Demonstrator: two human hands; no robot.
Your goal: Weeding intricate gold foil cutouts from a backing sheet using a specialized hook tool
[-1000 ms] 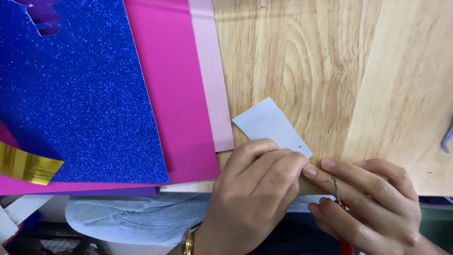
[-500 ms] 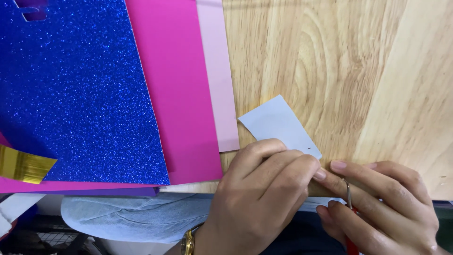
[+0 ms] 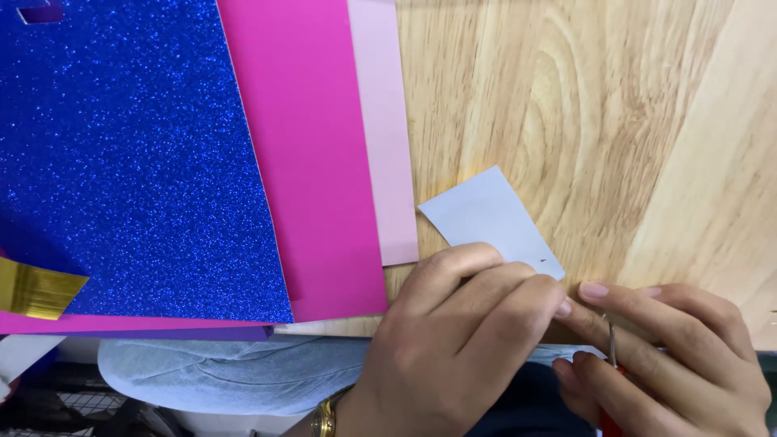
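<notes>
pale paper piece [image 3: 491, 215] under left hand [image 3: 453, 340] fingers [image 3: 518, 303], right hand [image 3: 672, 356] w/ scissors [image 3: 613, 344]

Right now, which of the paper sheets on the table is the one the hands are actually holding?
The small pale blue-white piece, pinched under the left hand, beside the right hand. The blue glitter sheet, magenta sheet and light pink sheet lie untouched.

Craft desk: wooden tabletop [image 3: 599, 105], glitter sheet [image 3: 121, 154], pink card sheets [image 3: 312, 162], gold foil scrap [image 3: 36, 289].
</notes>
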